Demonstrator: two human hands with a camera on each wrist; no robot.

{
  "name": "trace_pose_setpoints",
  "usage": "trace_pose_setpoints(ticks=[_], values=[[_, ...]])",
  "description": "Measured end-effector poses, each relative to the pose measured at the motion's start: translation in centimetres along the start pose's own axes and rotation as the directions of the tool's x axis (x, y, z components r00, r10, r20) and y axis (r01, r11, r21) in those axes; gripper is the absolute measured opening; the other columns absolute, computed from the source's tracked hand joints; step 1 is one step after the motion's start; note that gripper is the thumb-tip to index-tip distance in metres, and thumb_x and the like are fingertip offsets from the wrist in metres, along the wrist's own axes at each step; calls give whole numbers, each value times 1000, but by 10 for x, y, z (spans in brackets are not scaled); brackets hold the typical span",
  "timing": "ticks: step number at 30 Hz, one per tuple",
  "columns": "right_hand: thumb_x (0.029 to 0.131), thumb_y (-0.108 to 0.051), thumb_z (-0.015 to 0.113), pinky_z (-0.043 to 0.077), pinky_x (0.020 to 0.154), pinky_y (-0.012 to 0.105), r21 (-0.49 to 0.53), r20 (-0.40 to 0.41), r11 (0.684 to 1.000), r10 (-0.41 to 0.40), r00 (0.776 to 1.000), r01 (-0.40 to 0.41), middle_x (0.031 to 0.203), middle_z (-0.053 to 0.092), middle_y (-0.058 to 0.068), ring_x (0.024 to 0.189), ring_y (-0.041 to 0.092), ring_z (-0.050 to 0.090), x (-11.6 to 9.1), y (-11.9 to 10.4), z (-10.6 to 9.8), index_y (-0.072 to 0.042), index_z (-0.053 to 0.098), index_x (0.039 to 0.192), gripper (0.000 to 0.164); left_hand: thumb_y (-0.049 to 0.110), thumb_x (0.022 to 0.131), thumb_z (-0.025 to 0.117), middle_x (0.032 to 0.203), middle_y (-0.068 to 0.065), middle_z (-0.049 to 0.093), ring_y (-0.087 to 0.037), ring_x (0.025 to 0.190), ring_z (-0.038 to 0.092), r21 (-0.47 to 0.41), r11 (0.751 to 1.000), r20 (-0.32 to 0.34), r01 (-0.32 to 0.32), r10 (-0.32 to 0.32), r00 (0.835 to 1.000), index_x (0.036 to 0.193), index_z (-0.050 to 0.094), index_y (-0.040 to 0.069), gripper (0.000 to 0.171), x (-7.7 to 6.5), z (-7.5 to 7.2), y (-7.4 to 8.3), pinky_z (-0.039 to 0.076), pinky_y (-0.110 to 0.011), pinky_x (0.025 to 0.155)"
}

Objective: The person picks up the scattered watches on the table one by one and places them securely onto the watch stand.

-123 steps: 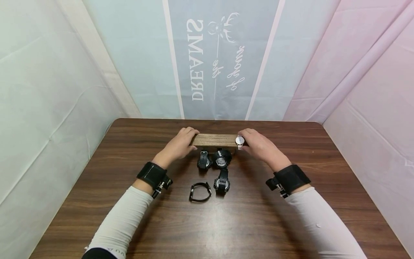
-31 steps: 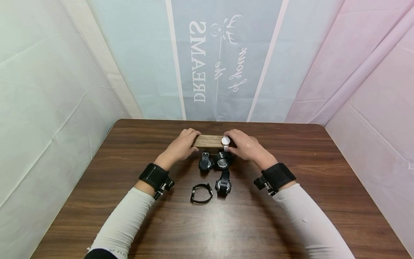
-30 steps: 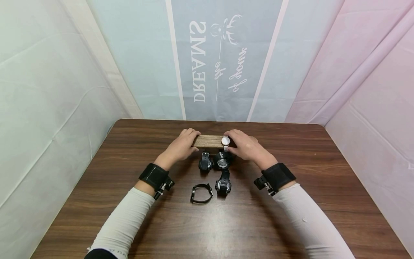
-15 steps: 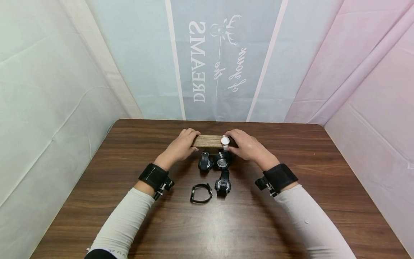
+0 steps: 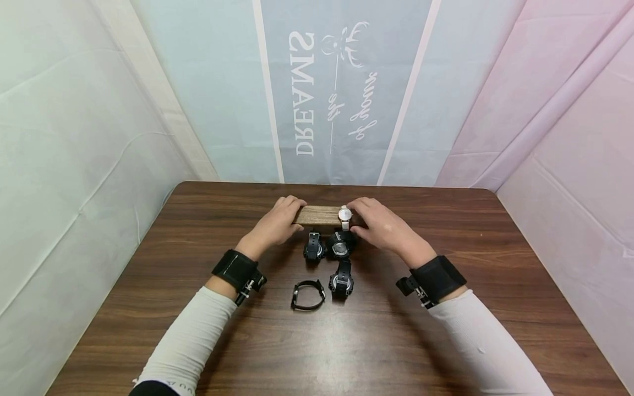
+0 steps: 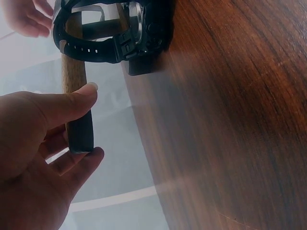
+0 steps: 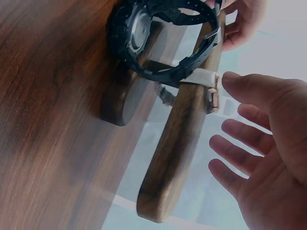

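— Pale cloth (image 5: pixel 342 82) hangs behind a brown wood-grain table (image 5: pixel 317 363). From the head, where are the hands?

— Both are near the far edge, at a wooden bar (image 5: pixel 317 215). The left hand (image 5: pixel 275 223) holds one end; the right hand (image 5: pixel 383 224) is at the other, just beside a white-strapped watch (image 5: pixel 345 215) that sits on the bar.

— And nearer the person?

— Three black watches (image 5: pixel 340 280), two side by side and one closer, next to a thin black band (image 5: pixel 308 295) lying as a loop.

— Now the left wrist?

— Thumb on one side of the bar's dark end, fingers on the other: a pinch. A black watch's strap crosses the bar in this view; whether they touch, I can't tell.

— Right wrist?

— That hand isn't gripping. Its fingers are spread, the thumb tip right by the white-strapped watch; contact is hard to judge. The bar runs on past the watch to a bare end, above a dark base (image 7: pixel 115 105) on the table.
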State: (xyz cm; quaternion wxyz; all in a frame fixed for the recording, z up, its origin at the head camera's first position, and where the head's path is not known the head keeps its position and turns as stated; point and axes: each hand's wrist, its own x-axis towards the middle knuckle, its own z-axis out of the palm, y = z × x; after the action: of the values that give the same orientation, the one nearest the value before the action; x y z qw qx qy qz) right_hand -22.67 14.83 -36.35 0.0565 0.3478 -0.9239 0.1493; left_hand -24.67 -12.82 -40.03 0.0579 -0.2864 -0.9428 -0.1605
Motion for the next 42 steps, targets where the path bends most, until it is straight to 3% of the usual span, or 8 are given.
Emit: trace_pose_setpoints(ticks=[9, 16, 28, 42], values=[[84, -23, 67, 44, 89, 50, -85, -43, 994, -79, 996, 75, 125, 52, 13, 116, 29, 46, -13, -18, -9, -5, 50, 127, 49, 21, 82, 69, 124, -10, 46, -25, 112, 40, -1, 1000, -4, 2, -2, 1000, 130, 45, 5, 56, -1, -2, 1, 41, -38, 94], [82, -20, 68, 44, 94, 39, -53, -41, 988, -147, 988, 145, 119, 56, 10, 111, 23, 50, -25, -35, -9, -5, 53, 123, 46, 19, 82, 69, 125, -11, 46, -26, 113, 40, -4, 1000, -2, 6, -6, 1000, 131, 44, 5, 57, -3, -2, 0, 40, -38, 95], [80, -10, 69, 46, 90, 32, -59, -32, 954, -297, 954, 295, 117, 56, 6, 110, 18, 50, -48, -57, -3, -7, 57, 119, 41, 20, 84, 68, 127, -10, 45, -26, 114, 39, 3, 1000, 19, 5, -5, 1000, 132, 42, 6, 57, -5, -2, 1, 40, -38, 95], [77, -4, 69, 44, 94, 31, -44, 41, 941, -335, 941, 337, 122, 54, 3, 115, 17, 47, -63, -63, 14, -13, 58, 118, 44, 19, 83, 69, 124, -11, 46, -27, 112, 40, 6, 1000, -12, -8, 8, 1000, 131, 44, 3, 56, -2, 0, 3, 41, -39, 94]])
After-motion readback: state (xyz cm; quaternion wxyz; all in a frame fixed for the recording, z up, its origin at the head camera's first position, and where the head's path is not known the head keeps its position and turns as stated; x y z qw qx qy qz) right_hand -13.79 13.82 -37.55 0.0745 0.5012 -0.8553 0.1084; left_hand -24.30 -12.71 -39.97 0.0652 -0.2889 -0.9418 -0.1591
